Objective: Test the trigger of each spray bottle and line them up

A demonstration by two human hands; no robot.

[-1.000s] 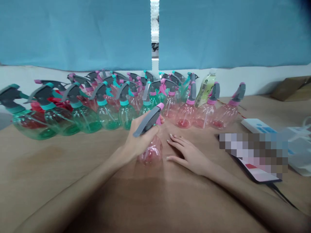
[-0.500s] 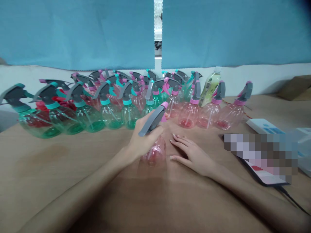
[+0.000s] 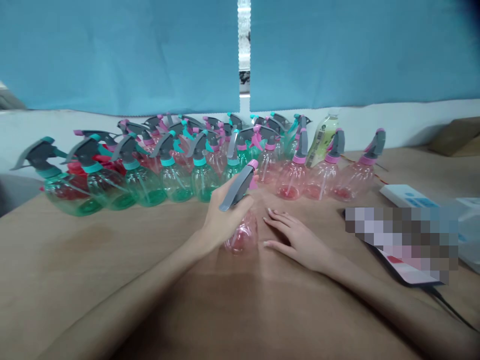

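My left hand (image 3: 225, 212) is wrapped round the neck of a clear pink spray bottle (image 3: 245, 235) with a grey and pink trigger head. The bottle is near the middle of the table, its nozzle pointing away from me; my fingers hide its collar. To its right, my right hand (image 3: 296, 235) rests low over the tabletop with fingers spread, apart from the bottle and holding nothing. Behind my left hand stands a row of green spray bottles (image 3: 178, 182) with teal collars. Beyond my right hand are several pink spray bottles (image 3: 292, 182).
More spray bottles crowd the back, before a blue cloth (image 3: 123, 55). A drink bottle (image 3: 323, 140) with a yellow-green label leans among them. On the right lie a partly blurred phone (image 3: 408, 267) with a cable, a white and blue box (image 3: 408, 195) and a cardboard box (image 3: 457, 137).
The view has shifted slightly, so the row of green bottles appears a little further right and lower. My left hand still grips the pink spray bottle; my right hand keeps its place.
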